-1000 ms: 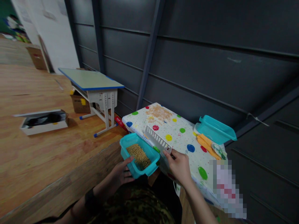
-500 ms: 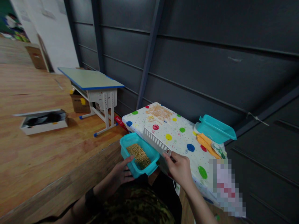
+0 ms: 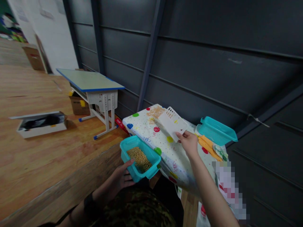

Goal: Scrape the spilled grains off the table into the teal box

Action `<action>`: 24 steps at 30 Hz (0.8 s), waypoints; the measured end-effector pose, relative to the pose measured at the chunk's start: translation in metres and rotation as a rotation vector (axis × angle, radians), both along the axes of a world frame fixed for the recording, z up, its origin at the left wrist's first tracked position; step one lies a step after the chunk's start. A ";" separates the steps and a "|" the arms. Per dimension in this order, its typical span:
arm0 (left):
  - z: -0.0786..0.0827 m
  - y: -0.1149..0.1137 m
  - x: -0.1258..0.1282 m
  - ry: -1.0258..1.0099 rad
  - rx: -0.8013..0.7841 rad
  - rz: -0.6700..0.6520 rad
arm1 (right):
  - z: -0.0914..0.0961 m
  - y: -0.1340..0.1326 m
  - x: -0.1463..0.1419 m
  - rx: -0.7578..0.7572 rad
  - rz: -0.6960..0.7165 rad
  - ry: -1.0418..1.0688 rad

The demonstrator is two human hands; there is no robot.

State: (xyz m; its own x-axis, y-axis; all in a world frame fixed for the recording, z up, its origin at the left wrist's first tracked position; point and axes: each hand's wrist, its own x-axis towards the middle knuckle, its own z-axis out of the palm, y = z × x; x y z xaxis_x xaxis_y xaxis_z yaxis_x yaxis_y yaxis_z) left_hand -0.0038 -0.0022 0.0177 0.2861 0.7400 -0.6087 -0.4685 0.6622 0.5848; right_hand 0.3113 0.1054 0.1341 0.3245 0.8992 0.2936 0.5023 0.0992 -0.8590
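My left hand [image 3: 123,176] grips the near left side of a teal plastic box [image 3: 153,154], thumb over the rim and fingers beneath. Soybeans [image 3: 139,158] cover part of its bottom. The box is held at the table's near edge. My right hand [image 3: 188,142] pinches one end of a white plastic tray [image 3: 169,124] with slotted sides, tilted above the table. Just beyond the tray's far end, a patch of pale grains or crumbs [image 3: 155,112] lies spread on the tablecloth; their kind I cannot make out.
The table wears a white cloth with coloured balloons [image 3: 142,126]. At its right stand another teal box [image 3: 217,130] and an orange cloth [image 3: 208,146]. Behind runs a dark panel wall [image 3: 201,63]. A school desk [image 3: 90,80], an opened white box [image 3: 42,124] and a carton [image 3: 79,104] are left.
My right hand has carried the white tray away from the teal box, up and over the table, turning its flat face into view. My left hand keeps the box nearly in place.
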 end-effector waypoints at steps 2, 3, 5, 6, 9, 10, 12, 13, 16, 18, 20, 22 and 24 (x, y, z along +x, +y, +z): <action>-0.004 0.001 0.000 0.014 0.029 0.000 | -0.005 0.022 -0.009 -0.076 0.090 0.169; -0.006 0.001 0.000 0.022 0.038 -0.003 | -0.008 0.031 -0.016 -0.108 0.118 0.220; -0.009 0.001 0.000 0.041 0.031 -0.013 | -0.015 0.044 -0.031 -0.167 0.113 0.268; -0.010 0.001 0.000 0.047 0.022 -0.019 | -0.018 0.048 -0.038 -0.194 0.110 0.292; -0.011 0.001 0.001 0.072 -0.011 -0.012 | -0.022 0.057 -0.052 -0.262 0.112 0.392; -0.011 0.001 0.002 0.076 -0.012 -0.004 | -0.022 0.059 -0.054 -0.276 0.112 0.419; -0.010 0.001 0.002 0.089 -0.026 0.011 | -0.021 0.064 -0.054 -0.293 0.099 0.433; -0.010 0.001 0.002 0.092 -0.031 0.015 | -0.020 0.067 -0.052 -0.298 0.082 0.419; -0.007 -0.001 0.002 0.094 -0.024 0.012 | -0.016 0.077 -0.042 -0.308 0.017 0.365; -0.005 -0.002 0.001 0.078 0.003 -0.001 | -0.013 0.084 -0.032 -0.309 -0.021 0.344; -0.005 -0.003 0.001 0.075 0.005 -0.004 | -0.009 0.091 -0.022 -0.304 -0.053 0.330; -0.006 -0.002 0.000 0.075 -0.006 0.004 | -0.006 0.097 -0.013 -0.303 -0.082 0.313; -0.008 -0.001 -0.001 0.075 -0.020 0.017 | -0.002 0.101 -0.005 -0.304 -0.098 0.298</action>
State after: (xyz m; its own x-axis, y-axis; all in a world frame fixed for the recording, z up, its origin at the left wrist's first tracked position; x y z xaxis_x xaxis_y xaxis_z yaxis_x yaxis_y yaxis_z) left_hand -0.0043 -0.0032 0.0100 0.2265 0.7320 -0.6425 -0.4355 0.6662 0.6054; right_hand 0.3066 0.2067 0.1319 0.4428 0.8911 -0.0995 0.2222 -0.2165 -0.9507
